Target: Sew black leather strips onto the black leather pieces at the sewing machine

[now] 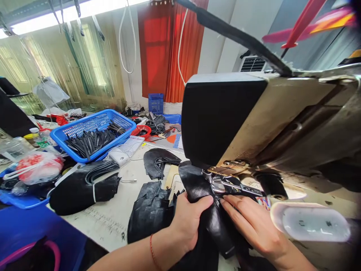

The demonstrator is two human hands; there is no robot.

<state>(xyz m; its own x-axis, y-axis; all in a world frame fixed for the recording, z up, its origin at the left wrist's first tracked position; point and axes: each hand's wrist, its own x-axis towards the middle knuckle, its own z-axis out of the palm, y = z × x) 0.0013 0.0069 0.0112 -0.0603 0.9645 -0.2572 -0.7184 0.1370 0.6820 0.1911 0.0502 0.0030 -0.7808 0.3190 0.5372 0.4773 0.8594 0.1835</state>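
Both of my hands rest on a black leather piece [194, 184] lying under the presser foot [216, 184] of a large sewing machine [254, 120]. My left hand [187, 222] curls its fingers around the leather's left side, gripping it. My right hand [254, 226] lies flat on the leather just right of the needle area, fingers stretched toward the foot. More black leather hangs below my hands off the table edge.
A stack of cut black leather pieces [150, 210] lies left of my left hand. A blue basket [93, 131] of black strips stands at the back left, with black bundles [81, 188] before it. A white machine lamp [310, 222] sticks out at right.
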